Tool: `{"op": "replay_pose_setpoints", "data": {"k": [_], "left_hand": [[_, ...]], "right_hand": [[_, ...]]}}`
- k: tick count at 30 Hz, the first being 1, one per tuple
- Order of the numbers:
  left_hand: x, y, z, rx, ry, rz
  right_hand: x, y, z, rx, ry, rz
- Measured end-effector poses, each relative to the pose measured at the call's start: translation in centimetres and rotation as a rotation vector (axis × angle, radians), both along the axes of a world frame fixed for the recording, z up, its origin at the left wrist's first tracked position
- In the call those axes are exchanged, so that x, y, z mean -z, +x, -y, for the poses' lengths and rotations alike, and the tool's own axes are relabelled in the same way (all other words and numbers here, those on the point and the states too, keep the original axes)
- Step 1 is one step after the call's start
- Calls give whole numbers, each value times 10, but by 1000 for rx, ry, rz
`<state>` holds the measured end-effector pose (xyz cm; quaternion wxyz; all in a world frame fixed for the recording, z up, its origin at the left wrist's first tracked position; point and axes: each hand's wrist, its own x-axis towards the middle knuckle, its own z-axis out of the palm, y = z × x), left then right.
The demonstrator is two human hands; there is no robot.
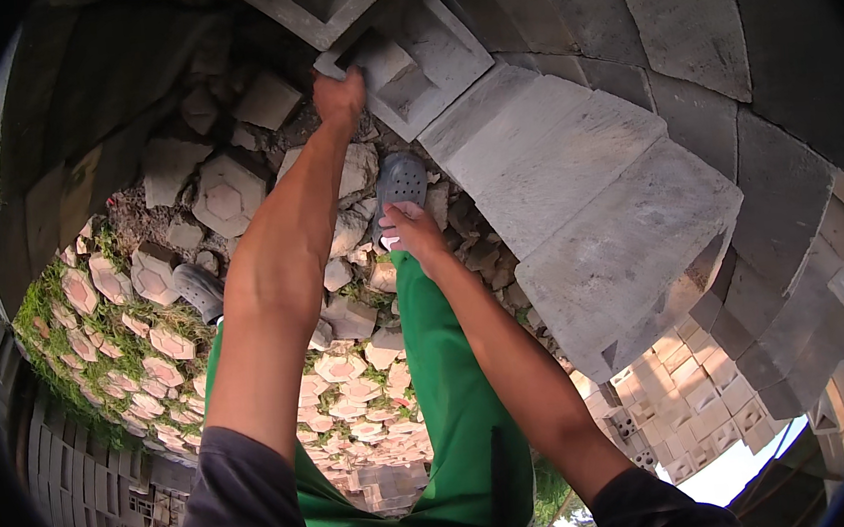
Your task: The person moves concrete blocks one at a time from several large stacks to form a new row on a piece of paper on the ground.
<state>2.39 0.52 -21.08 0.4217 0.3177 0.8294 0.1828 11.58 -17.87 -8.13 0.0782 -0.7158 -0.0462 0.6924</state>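
My left hand [338,96] reaches far forward and grips the near corner of a grey concrete block with a square recess [419,58], which lies tilted at the top of the view. My right hand [411,228] rests on the knee of my green trouser leg [447,382], just behind my grey clog [402,179]. Its fingers curl out of sight, and nothing shows in it. My other grey clog [198,288] stands to the left on the rubble.
Large grey concrete slabs [585,179] are stacked close on the right. Broken chunks and hexagonal pavers [225,195] litter the ground ahead. Pinkish pavers with grass between them [346,370] spread below. Small stacked blocks [695,395] lie at lower right.
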Motion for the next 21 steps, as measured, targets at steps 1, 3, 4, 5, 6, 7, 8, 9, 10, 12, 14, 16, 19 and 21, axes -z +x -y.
{"op": "replay_pose_setpoints", "data": {"k": [1,3,4,5,6,7,8,9,10,12,14,16,19,21], "left_hand": [[-7,2,2,0,0,3],[-22,4,10,16,-77,-26],[-30,5,12,17,-71,-26],[-37,5,14,45,-62,-74],[-45,5,17,73,-54,-122],[-50,-7,23,60,-52,-141],[-52,-22,31,54,-60,-164],[-56,-32,36,51,-66,-177],[-61,-37,38,93,-116,-195],[-78,-44,48,90,-98,-217],[-96,-55,61,98,-71,-211],[-111,-68,73,109,-126,-201],[-143,-92,93,126,-153,-297],[-176,-102,111,84,-157,-243]], "right_hand": [[-3,1,0,0,0,3],[-9,3,1,2,38,28],[-6,4,1,3,44,29],[-3,4,0,-38,145,98],[0,6,-1,-79,245,167],[-12,-2,-15,-88,251,147],[-36,-12,-37,-237,325,214],[-54,-16,-55,-382,402,290],[-60,-15,-65,-385,405,289],[-59,-16,-82,-306,752,416],[-56,-19,-96,-304,866,488],[-49,-23,-107,-303,980,544],[-38,-33,-121,-318,1037,605],[-16,-30,-123,-380,1006,637]]}}
